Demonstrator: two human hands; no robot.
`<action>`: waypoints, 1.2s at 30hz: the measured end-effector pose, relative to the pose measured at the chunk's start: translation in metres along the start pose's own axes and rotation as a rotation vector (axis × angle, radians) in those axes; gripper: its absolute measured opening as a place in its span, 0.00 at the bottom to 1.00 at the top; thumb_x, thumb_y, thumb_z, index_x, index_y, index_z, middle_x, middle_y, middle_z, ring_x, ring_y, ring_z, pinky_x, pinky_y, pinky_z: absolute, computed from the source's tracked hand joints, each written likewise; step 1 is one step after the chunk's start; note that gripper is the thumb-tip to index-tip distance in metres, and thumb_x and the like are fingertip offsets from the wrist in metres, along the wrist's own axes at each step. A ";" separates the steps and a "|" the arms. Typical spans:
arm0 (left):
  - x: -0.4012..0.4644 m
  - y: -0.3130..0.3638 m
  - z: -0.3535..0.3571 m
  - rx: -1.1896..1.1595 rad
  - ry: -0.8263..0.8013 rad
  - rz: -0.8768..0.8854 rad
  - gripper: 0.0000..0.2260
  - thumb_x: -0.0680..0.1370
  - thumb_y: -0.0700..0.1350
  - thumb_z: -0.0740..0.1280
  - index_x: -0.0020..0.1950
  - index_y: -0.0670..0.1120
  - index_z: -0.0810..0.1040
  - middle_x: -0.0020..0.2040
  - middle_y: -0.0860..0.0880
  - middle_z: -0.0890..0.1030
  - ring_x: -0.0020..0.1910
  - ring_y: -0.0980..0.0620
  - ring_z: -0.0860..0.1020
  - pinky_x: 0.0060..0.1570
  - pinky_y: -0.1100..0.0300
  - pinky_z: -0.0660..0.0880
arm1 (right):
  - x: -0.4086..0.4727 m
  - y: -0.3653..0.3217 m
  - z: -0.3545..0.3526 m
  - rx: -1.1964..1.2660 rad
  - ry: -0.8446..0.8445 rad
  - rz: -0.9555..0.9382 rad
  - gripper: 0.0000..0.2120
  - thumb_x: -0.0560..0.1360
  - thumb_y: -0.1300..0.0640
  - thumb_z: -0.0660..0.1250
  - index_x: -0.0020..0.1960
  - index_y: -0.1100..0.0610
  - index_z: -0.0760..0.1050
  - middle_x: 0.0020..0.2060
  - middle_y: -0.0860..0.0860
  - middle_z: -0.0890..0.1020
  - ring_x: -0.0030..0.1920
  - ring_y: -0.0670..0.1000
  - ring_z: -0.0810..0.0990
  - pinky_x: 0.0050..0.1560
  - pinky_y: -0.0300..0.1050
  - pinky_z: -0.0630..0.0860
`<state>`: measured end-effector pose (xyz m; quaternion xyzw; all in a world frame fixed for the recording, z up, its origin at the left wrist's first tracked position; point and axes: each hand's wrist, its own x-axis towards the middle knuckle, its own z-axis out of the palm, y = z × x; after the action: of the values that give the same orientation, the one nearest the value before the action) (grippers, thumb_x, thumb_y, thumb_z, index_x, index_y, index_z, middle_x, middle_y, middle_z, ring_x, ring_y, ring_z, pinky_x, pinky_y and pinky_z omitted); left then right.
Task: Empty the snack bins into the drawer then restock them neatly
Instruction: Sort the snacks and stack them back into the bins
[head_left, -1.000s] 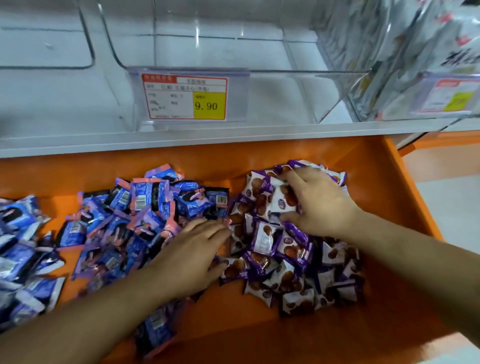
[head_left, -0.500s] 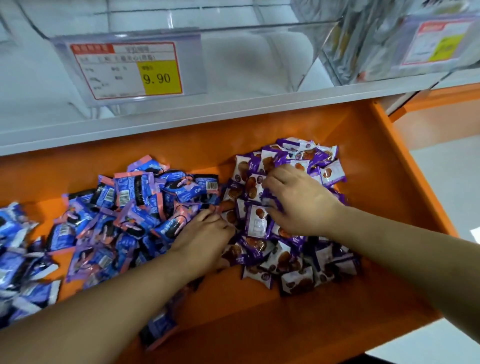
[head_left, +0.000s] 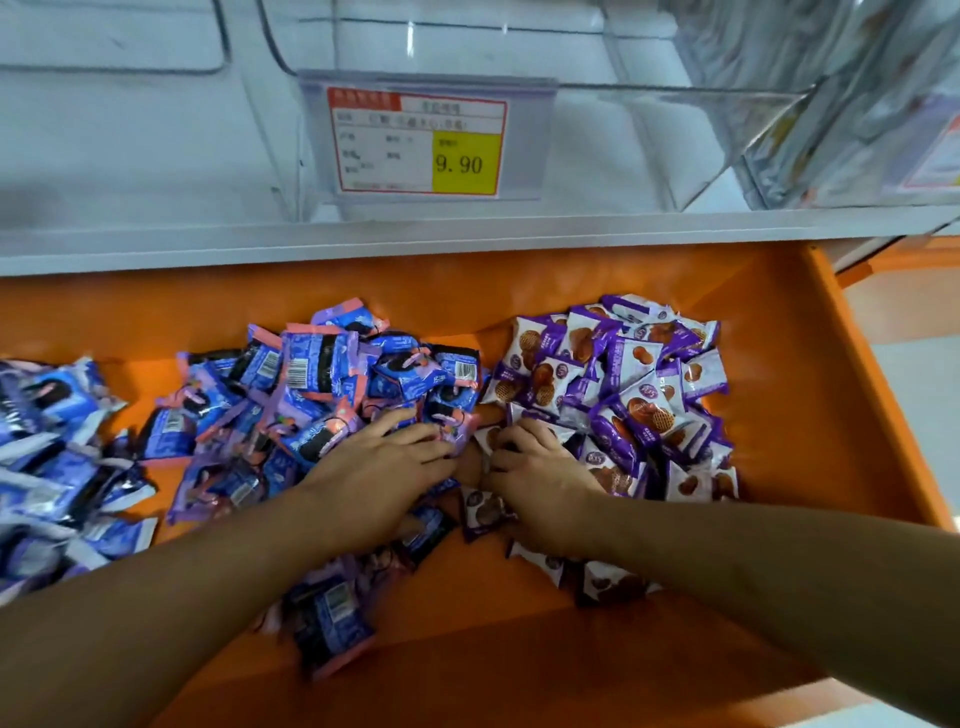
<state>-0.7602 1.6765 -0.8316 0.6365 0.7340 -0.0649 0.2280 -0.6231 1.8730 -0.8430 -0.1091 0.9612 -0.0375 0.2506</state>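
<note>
Down in the orange drawer (head_left: 810, 415), left hand (head_left: 379, 478) lies flat on blue packets (head_left: 322, 384); right hand (head_left: 540, 483), touching it, apparently pinches a purple packet (head_left: 491, 439) beside the purple pile (head_left: 623, 384).

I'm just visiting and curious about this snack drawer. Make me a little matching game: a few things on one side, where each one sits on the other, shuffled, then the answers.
Things:
1. purple-and-white snack packets
2. blue-and-pink snack packets
3. price tag
4. clear bin

Places:
A. on the bin's front, reading 9.90
B. right part of the orange drawer
C. on the shelf above the drawer
D. middle of the drawer, under the left hand

Pairs: 1-B, 2-D, 3-A, 4-C
</note>
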 end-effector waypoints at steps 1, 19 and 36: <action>0.000 -0.001 0.001 0.007 0.011 0.003 0.36 0.79 0.64 0.67 0.83 0.54 0.59 0.83 0.55 0.59 0.82 0.50 0.53 0.80 0.46 0.41 | -0.001 0.002 0.002 0.023 0.022 -0.002 0.28 0.73 0.43 0.73 0.71 0.48 0.77 0.64 0.49 0.79 0.71 0.58 0.67 0.79 0.58 0.55; -0.007 -0.007 0.008 -0.047 -0.001 -0.015 0.35 0.81 0.62 0.64 0.84 0.56 0.55 0.84 0.55 0.54 0.83 0.51 0.49 0.81 0.46 0.37 | -0.058 0.072 -0.069 -0.060 0.341 0.257 0.34 0.75 0.43 0.72 0.75 0.58 0.69 0.71 0.55 0.74 0.74 0.57 0.68 0.77 0.55 0.67; -0.009 -0.016 0.023 -0.040 0.129 0.029 0.33 0.80 0.64 0.66 0.82 0.56 0.62 0.82 0.54 0.63 0.82 0.50 0.55 0.79 0.49 0.36 | -0.018 0.062 -0.030 -0.190 -0.060 -0.088 0.27 0.79 0.37 0.65 0.76 0.44 0.72 0.78 0.48 0.69 0.81 0.53 0.60 0.82 0.55 0.52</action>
<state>-0.7691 1.6563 -0.8518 0.6451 0.7391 -0.0055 0.1937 -0.6346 1.9380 -0.8163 -0.1754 0.9468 0.0464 0.2658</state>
